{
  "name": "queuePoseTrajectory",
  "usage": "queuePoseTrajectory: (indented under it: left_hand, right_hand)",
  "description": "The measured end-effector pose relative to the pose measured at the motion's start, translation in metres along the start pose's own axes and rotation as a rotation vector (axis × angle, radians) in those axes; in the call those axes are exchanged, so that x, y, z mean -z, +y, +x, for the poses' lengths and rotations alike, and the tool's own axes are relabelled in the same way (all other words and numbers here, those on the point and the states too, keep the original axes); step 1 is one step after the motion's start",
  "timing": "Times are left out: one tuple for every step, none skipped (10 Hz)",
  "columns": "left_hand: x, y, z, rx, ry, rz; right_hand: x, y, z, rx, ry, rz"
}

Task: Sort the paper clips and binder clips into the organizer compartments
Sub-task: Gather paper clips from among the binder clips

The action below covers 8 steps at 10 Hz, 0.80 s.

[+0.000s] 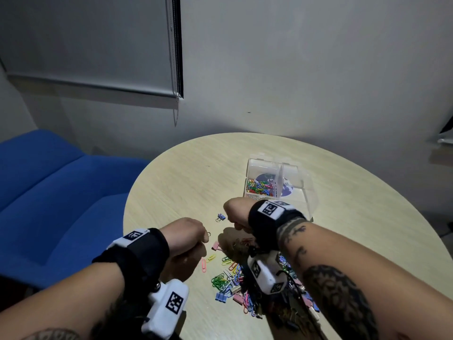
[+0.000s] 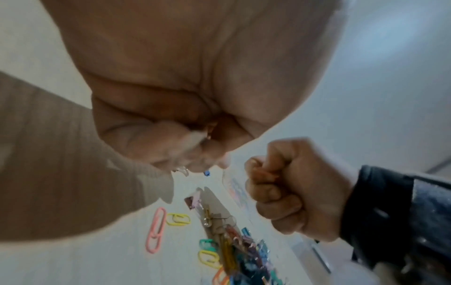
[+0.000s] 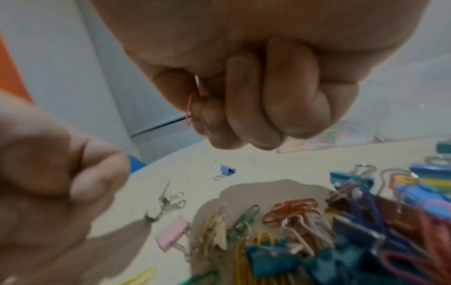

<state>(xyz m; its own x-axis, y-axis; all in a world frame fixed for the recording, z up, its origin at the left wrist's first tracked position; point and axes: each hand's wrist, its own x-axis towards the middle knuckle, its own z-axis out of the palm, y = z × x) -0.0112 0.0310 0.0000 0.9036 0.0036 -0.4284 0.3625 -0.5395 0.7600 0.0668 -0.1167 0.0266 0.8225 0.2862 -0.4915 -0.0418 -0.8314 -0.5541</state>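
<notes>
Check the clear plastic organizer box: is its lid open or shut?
Open. In the head view the clear plastic organizer box has its lid tipped back, and the coloured paper clips in one compartment lie uncovered.

The right hand (image 3: 246, 92) curls over a pink clip (image 3: 189, 108), hiding most of it; the left hand (image 2: 185, 108) hides all but a glint of its clip (image 1: 208, 233); the pile (image 1: 247, 285) under the right wrist is partly covered; the organizer (image 3: 341, 138) beyond the right hand is blurred.
</notes>
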Motion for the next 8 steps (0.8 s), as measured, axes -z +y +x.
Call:
queuePoseTrajectory:
  left_hand:
    - [-0.007, 0.001, 0.0, -0.041, 0.026, 0.427]
    - [-0.013, 0.0, -0.004, -0.046, 0.048, 0.65]
    - [-0.019, 0.0, -0.009, -0.076, 0.103, 0.822]
    - [-0.021, 0.0, -0.007, -0.089, 0.141, 0.892]
    - [-0.024, -0.001, -0.004, -0.039, 0.149, 0.881]
    - [-0.022, -0.001, -0.004, 0.01, 0.11, 0.834]
    - [-0.017, 0.001, -0.003, 0.009, 0.022, 0.78]
    - [-0.015, 0.005, -0.004, -0.025, -0.04, 0.772]
  right_hand:
    - [0.006, 0.018, -0.028, -0.104, 0.05, 0.351]
    - [0.002, 0.024, -0.028, -0.084, 0.023, 0.401]
    - [0.002, 0.034, -0.029, -0.066, -0.015, 0.419]
    - [0.002, 0.041, -0.025, -0.045, 0.003, 0.462]
    - [-0.001, 0.044, -0.028, -0.05, 0.006, 0.525]
    - [-0.001, 0.042, -0.028, -0.07, 0.006, 0.564]
    - [0.003, 0.036, -0.025, -0.063, 0.07, 0.422]
    - [0.005, 0.033, -0.018, 0.02, 0.061, 0.046]
